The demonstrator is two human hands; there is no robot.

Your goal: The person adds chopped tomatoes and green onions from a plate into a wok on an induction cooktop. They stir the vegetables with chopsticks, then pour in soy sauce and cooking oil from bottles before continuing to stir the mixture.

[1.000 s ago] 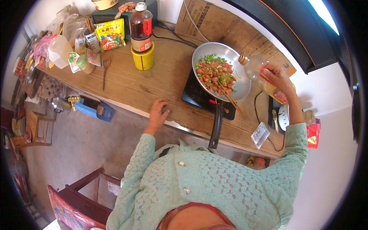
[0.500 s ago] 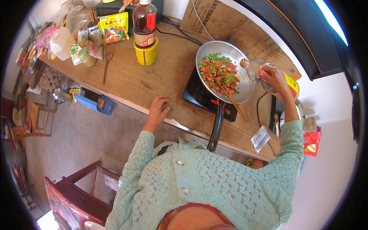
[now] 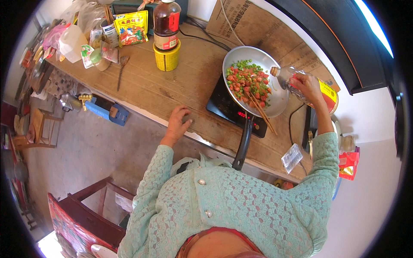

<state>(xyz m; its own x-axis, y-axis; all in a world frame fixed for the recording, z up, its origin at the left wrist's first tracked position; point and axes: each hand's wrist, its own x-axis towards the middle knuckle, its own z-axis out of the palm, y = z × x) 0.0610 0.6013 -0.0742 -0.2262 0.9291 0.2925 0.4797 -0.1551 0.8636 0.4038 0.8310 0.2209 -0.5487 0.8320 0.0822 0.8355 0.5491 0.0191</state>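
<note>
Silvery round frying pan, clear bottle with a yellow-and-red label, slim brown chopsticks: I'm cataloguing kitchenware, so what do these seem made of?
Pan: metal, satin finish, by its silvery sheen; exact metal unclear.
Bottle: likely glossy plastic, being see-through with highlights, though glass is possible.
Chopsticks: probably wood or bamboo, by their warm brown colour; finish unclear.

The pan (image 3: 281, 101) is silver and its handle (image 3: 243, 144) is black. I can see bits of red and green food (image 3: 249, 81) and light brown chopsticks (image 3: 263, 115). The clear bottle (image 3: 283, 75) has a yellow and red label (image 3: 329, 94). The cooker (image 3: 218, 102) is black with red lights (image 3: 244, 114). That cardigan (image 3: 245, 193) is pale green with a lacy pattern, and its buttons (image 3: 201, 182) look silvery. The tub (image 3: 167, 61) is bright yellow, the tabletop (image 3: 144, 86) is brown, and the box (image 3: 97, 109) is blue.
</note>
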